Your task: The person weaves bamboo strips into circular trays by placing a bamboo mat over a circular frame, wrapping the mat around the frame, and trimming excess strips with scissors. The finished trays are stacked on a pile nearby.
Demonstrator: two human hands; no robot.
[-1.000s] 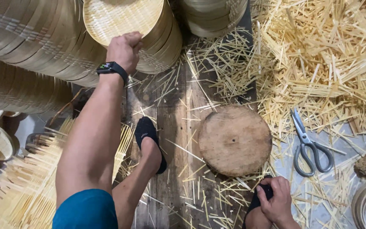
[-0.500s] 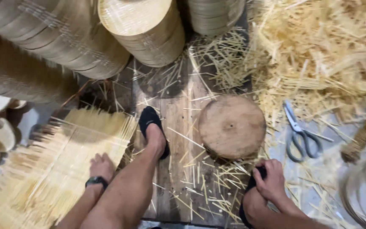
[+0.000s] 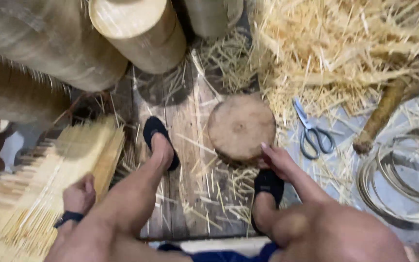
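Observation:
My left hand [image 3: 79, 194], with a dark band at the wrist, rests on a stack of woven bamboo mats [image 3: 49, 184] at the lower left; its fingers are hidden behind the hand. My right hand [image 3: 280, 162] reaches forward with fingers stretched out, touching the near edge of a round wooden block [image 3: 241, 127] that sits on the plank floor. Both my feet wear black slippers: the left one [image 3: 157, 140] is beside the mats, the right one [image 3: 267, 187] lies under my right forearm.
Stacks of round bamboo trays [image 3: 136, 29] lean at the top. A heap of bamboo slivers [image 3: 345, 43] fills the upper right. Grey scissors [image 3: 311, 133] lie right of the block, with a wooden stick [image 3: 381, 116] and coiled bamboo hoops [image 3: 403, 179] farther right.
My left hand came down from the tray stack to the woven mats. My right hand left my right foot and stretched to the block's edge. The camera has tilted lower.

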